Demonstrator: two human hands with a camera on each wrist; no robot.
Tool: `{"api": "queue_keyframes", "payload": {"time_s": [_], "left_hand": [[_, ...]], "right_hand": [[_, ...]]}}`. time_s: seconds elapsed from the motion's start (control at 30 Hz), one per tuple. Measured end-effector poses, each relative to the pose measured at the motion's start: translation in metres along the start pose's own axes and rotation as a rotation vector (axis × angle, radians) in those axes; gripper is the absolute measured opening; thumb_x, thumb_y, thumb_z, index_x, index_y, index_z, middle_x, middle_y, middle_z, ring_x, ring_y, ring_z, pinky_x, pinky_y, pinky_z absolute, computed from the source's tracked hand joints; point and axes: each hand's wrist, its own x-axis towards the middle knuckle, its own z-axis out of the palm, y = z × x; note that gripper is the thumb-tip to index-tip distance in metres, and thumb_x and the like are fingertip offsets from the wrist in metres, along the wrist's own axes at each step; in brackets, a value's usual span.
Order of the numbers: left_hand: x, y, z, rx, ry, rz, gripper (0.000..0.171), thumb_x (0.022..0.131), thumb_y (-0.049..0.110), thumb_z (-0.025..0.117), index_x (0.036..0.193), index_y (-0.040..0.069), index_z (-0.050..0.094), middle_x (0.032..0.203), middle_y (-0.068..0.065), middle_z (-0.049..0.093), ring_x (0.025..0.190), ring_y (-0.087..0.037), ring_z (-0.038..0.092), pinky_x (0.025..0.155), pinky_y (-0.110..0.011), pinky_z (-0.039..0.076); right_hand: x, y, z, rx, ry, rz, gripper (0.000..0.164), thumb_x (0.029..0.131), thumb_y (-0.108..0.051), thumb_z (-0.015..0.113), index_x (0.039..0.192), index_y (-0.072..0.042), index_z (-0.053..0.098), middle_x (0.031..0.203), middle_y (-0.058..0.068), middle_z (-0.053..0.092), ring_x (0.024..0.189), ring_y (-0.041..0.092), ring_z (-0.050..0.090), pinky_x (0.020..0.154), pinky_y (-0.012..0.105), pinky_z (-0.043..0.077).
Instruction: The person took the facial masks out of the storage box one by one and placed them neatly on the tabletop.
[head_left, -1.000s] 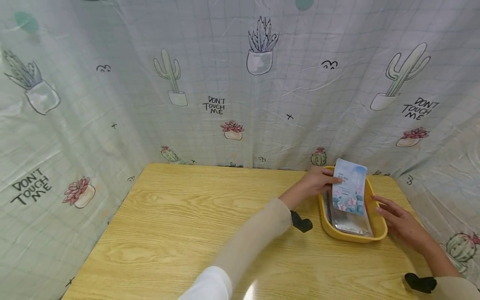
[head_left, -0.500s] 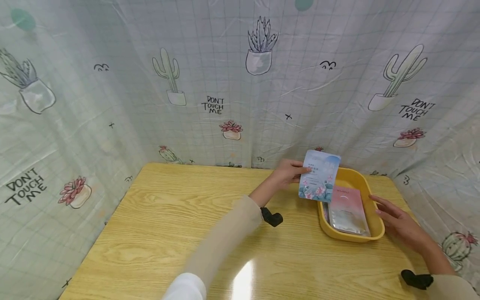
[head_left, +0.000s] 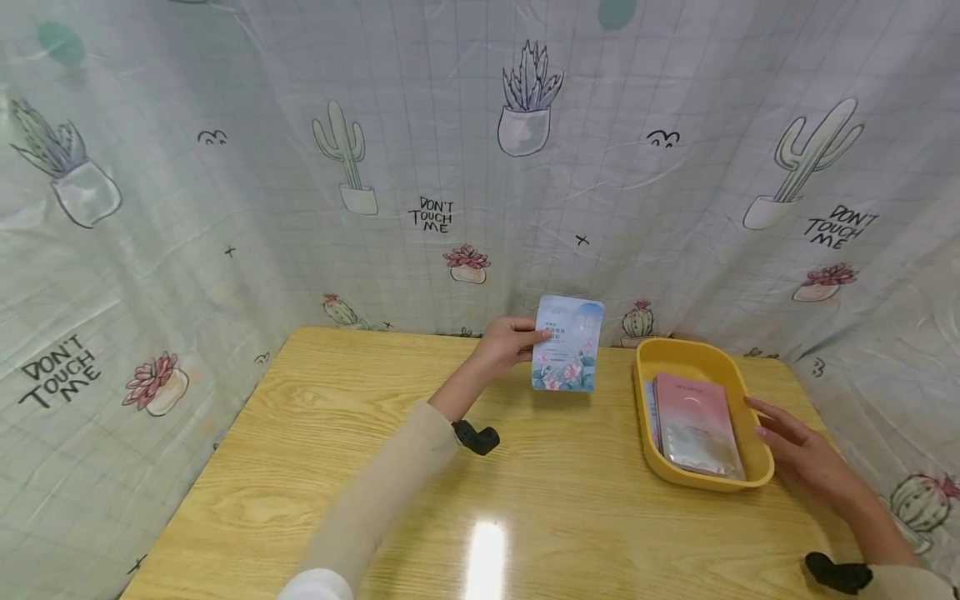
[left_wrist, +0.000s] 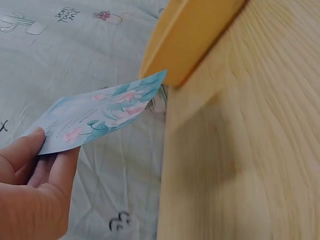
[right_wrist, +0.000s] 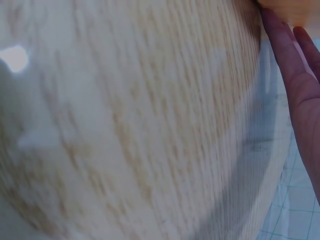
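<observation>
My left hand (head_left: 504, 346) pinches a flat light-blue sheet mask packet (head_left: 567, 343) by its left edge, thumb on the printed face. Pink lotus flowers and green leaves decorate the lower part of the packet. In the left wrist view the packet (left_wrist: 100, 114) tilts above the table and casts a shadow on it. To the right stands a yellow plastic bin (head_left: 697, 479), with a pink-and-silver packet (head_left: 697, 425) on top inside it. Part of another packet (head_left: 651, 412) shows at the bin's left side. My right hand (head_left: 810, 454) touches the bin's right wall with extended fingers.
The wooden table (head_left: 360, 433) extends left and forward of the bin. Behind and at both sides hangs a pale curtain (head_left: 420, 125) printed with cacti. A bright light reflection lies near the table's front.
My left hand has lifted the light-blue packet out of the bin and carried it left, uncovering the pink-and-silver packet. The right hand stays at the bin's side.
</observation>
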Motion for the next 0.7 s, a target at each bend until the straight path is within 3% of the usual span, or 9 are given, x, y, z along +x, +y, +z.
{"api": "queue_keyframes", "payload": {"time_s": [0.37,0.7], "left_hand": [[-0.022,-0.022,-0.04,0.057,0.056,0.021,0.02,0.095,0.0,0.069,0.113,-0.01,0.072,0.096,-0.012,0.073,0.083,-0.016,0.071,0.081,-0.035,0.061],[-0.033,-0.031,-0.074,0.094,0.126,-0.001,0.023,0.096,0.006,0.07,0.116,-0.005,0.073,0.109,-0.016,0.074,0.092,-0.02,0.073,0.088,-0.041,0.06]], "right_hand": [[-0.005,0.002,0.004,0.031,0.002,-0.002,0.057,0.112,-0.022,0.043,0.164,-0.022,0.022,0.138,-0.029,0.032,0.108,-0.026,0.039,0.085,0.015,0.053],[-0.004,-0.002,0.005,0.041,-0.005,-0.007,0.056,0.112,-0.022,0.042,0.164,-0.022,0.021,0.138,-0.029,0.032,0.108,-0.025,0.041,0.084,0.017,0.054]]}}
